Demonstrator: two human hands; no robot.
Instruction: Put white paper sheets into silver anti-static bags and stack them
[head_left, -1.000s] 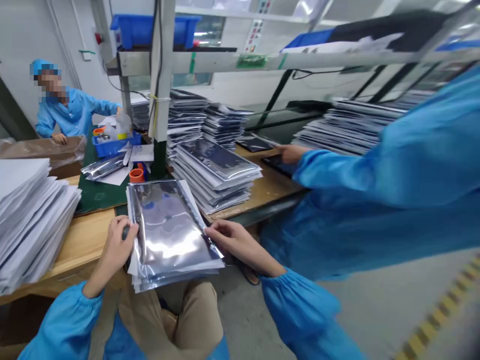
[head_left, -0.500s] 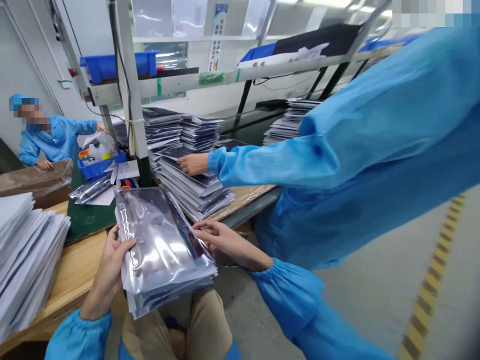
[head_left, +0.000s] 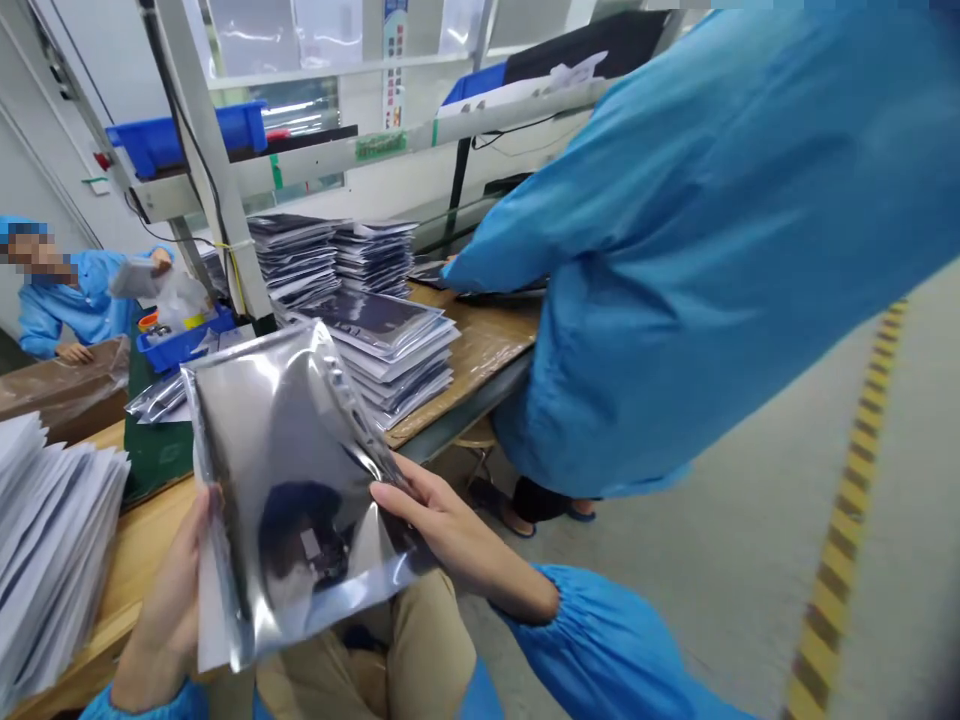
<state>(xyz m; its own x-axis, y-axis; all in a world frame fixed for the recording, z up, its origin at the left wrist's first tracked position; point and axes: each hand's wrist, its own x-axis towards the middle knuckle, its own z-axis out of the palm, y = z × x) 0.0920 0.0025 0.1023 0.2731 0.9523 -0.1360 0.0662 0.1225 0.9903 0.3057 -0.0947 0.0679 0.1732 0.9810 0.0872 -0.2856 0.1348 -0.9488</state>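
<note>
A stack of shiny silver film bags (head_left: pixel 300 430) is held up over my lap, tilted toward me, with white sheets showing along its left edge. My left hand (head_left: pixel 176 585) grips the stack at its left side, its fingers partly hidden behind. On the right edge, my right hand (head_left: pixel 442 515) pinches it with the thumb on top and the fingers underneath. Just beyond, a pile of flat bags and white sheets (head_left: pixel 397 350) rests on the table.
White envelopes or sheets (head_left: pixel 52 560) are piled on the wooden table at left. A co-worker in a blue coat (head_left: pixel 712 260) stands close on my right. Another person (head_left: pixel 82 290) sits at far left, by a blue bin (head_left: pixel 184 340). A metal post (head_left: pixel 217 170) rises beyond the stack.
My hands have raised and tilted the stack, and the right hand has taken a fuller hold. The co-worker's arm has moved away from the pile, toward the right.
</note>
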